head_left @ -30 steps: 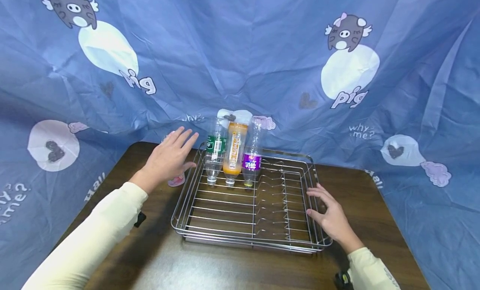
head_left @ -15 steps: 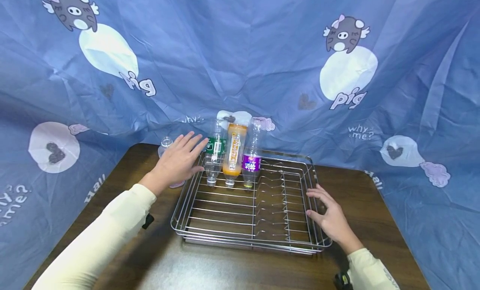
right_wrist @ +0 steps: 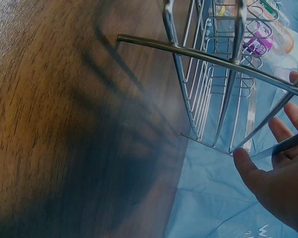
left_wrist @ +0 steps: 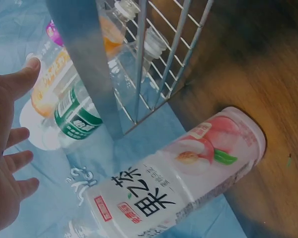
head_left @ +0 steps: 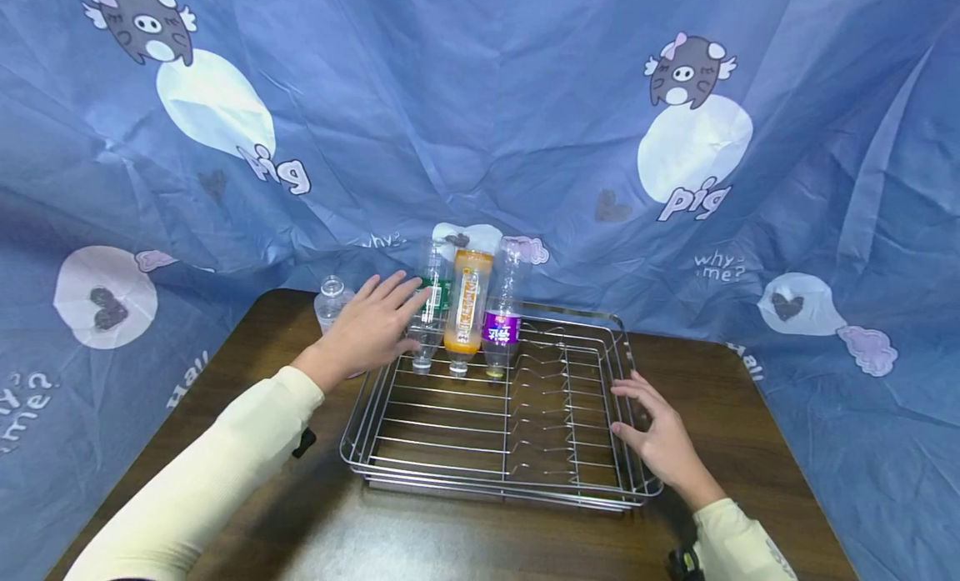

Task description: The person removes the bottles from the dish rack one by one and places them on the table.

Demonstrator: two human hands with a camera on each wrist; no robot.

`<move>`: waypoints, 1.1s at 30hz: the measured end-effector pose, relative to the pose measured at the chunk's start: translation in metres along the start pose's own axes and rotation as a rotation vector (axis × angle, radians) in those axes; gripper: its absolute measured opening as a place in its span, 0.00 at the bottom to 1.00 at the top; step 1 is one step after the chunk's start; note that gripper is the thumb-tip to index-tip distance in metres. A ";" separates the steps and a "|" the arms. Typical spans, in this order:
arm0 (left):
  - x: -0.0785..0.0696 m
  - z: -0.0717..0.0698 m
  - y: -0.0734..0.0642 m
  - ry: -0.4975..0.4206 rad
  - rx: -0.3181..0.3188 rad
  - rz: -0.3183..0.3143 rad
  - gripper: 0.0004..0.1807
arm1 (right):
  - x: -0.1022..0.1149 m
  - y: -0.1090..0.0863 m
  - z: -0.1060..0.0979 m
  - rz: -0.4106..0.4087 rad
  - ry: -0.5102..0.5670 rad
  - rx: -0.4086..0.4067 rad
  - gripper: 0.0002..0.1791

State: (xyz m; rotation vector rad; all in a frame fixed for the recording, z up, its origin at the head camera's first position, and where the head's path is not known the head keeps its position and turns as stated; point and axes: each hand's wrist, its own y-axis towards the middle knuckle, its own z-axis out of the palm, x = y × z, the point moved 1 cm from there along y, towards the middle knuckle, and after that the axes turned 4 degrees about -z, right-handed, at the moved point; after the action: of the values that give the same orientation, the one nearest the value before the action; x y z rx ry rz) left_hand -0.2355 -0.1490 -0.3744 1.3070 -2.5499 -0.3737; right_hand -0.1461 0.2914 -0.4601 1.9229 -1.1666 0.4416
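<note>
My left hand (head_left: 375,327), fingers spread and nearly straight, is beside the green-labelled clear bottle (head_left: 433,296) at the rack's back left. Its fingertips overlap that bottle in the head view; contact cannot be told. An orange-and-clear bottle (head_left: 467,302) and a purple-labelled bottle (head_left: 501,328) stand neck-down beside it in the wire dish rack (head_left: 442,414). On the table left of the rack stands a peach drink bottle (left_wrist: 179,173), partly hidden by my left hand in the head view. My right hand (head_left: 663,439) reaches across the rack's right rim, fingers relaxed, thumb close against the wire.
The rack rests on a brown wooden table (head_left: 420,548), with a section of bent wire dividers (head_left: 562,398) on its right. A blue printed cloth (head_left: 480,131) hangs close behind the table and along both sides.
My left hand has moved right, toward the green-labelled bottle. The neck of the peach drink bottle has come into view behind it. My right hand stays at the rim.
</note>
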 end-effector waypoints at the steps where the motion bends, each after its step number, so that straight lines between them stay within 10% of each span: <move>1: -0.001 -0.001 0.001 -0.004 0.002 0.002 0.49 | 0.000 0.000 0.000 -0.005 0.000 -0.001 0.28; 22: -0.021 0.003 0.020 0.088 0.030 0.096 0.46 | 0.003 0.000 0.000 0.017 -0.028 0.004 0.29; 33: -0.029 0.007 0.028 0.132 0.055 0.130 0.45 | 0.045 0.005 -0.008 0.015 -0.037 -0.002 0.26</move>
State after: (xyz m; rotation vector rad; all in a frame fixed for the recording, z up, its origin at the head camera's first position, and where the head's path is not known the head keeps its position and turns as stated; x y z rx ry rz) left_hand -0.2425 -0.1082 -0.3740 1.1353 -2.5331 -0.1867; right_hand -0.1265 0.2713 -0.4239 1.9294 -1.2053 0.4143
